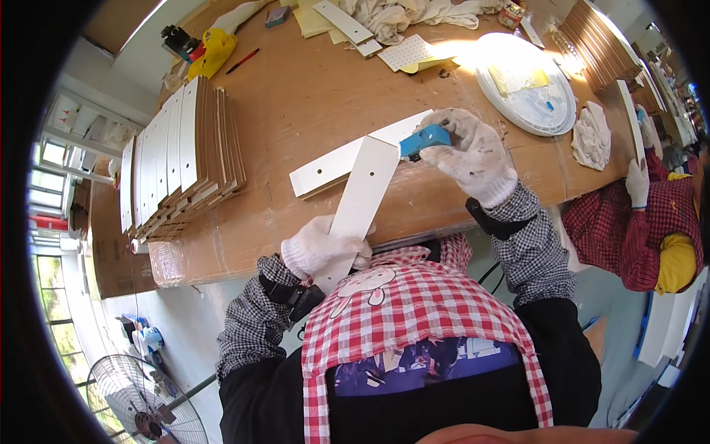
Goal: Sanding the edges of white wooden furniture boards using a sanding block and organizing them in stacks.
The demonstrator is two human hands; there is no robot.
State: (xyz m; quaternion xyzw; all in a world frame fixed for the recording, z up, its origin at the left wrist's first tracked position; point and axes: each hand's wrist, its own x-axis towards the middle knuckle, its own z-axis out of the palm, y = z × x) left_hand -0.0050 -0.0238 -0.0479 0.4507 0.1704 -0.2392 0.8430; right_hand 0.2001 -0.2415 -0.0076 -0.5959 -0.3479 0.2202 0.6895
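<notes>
Two gloved hands work one long white flat board strip [362, 196], held with its long axis running from the person's lap up and slightly right toward the table middle. Left hand [322, 248], in a white cotton glove, is wrapped closed around the strip's near end at the table's front edge. Right hand [473, 155], also gloved, is closed on a small blue block-shaped tool [425, 139], pressed against the strip's far right corner; this hand is the nearer to the working end. A second white strip with holes [347, 159] lies flat on the brown cardboard-covered table [296, 96] under and across the held one, its long axis running left-low to right-high. To the left, well apart, stands a stack of white-faced boards [181, 152] on edge. To the right, a round white plate [529, 85] and a crumpled white cloth [592, 137] lie near the table edge. Open surface remains beyond the strips, toward the table's far side. At the far right another person's gloved hand [636, 181] holds a separate panel.
</notes>
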